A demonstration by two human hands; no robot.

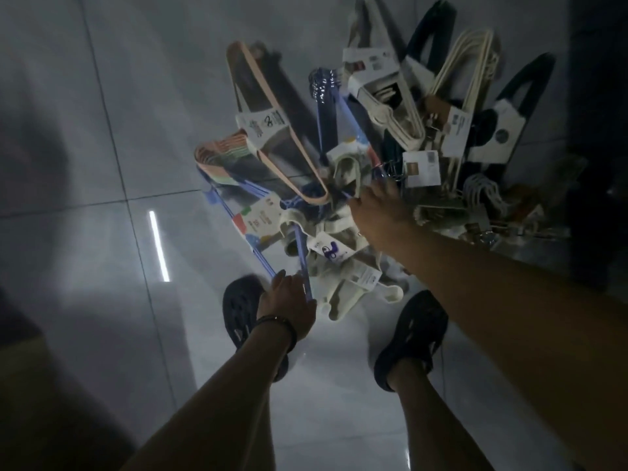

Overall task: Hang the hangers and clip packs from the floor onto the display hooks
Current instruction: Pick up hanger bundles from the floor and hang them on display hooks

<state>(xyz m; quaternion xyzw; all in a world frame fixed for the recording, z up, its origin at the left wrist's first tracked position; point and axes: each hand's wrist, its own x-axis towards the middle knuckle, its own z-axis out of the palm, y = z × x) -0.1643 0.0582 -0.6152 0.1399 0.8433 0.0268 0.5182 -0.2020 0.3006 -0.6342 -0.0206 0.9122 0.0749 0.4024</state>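
While pile of hanger packs (390, 107) lies on floor (102, 130), step looks like picking up. Left hand (289, 297) curls round blue hangers (300, 249) at pile's near edge. Right hand (377, 209) reaches into pile — fingers blurred, cannot tell grip. Next: pull one pack free, no snags — hooks not in view.

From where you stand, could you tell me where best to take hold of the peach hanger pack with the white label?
On the peach hanger pack, probably the long outer bar, just above its white label, approached from the left, where open floor lies; blue hangers crowd its right side.
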